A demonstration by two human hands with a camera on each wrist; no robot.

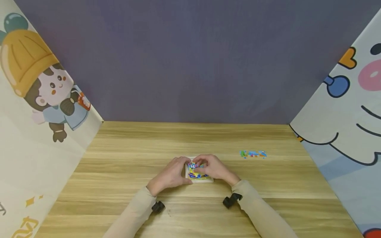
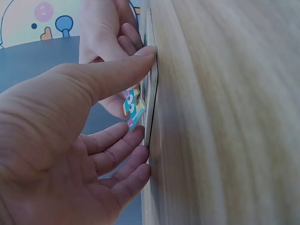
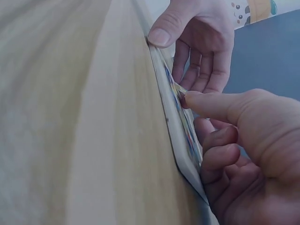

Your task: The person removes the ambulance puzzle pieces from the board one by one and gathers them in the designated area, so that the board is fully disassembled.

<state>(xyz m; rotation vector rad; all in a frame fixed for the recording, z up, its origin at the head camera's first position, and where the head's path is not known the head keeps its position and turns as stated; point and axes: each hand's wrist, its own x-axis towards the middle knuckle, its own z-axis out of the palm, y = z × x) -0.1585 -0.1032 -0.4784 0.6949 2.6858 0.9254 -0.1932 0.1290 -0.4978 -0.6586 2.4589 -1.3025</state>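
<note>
A small puzzle board (image 1: 205,180) with a pale rim lies on the table, with a yellow and blue picture in it. My left hand (image 1: 172,173) holds its left side, thumb at the near edge and fingertips by the far corner. Over the board my right hand (image 1: 215,169) pinches a puzzle piece (image 2: 133,108) between thumb and fingers. This piece, blue with white cartoon eyes and pink bits, stands tilted at the board in the left wrist view. From the right wrist, the right thumb (image 3: 206,102) presses close to the picture, and the fingers hide part of it.
Several loose puzzle pieces (image 1: 253,154) lie in a cluster on the wooden table (image 1: 134,145), to the right of the board and farther back. A grey wall (image 1: 193,66) rises behind the table, and cartoon-printed panels (image 1: 18,132) flank it.
</note>
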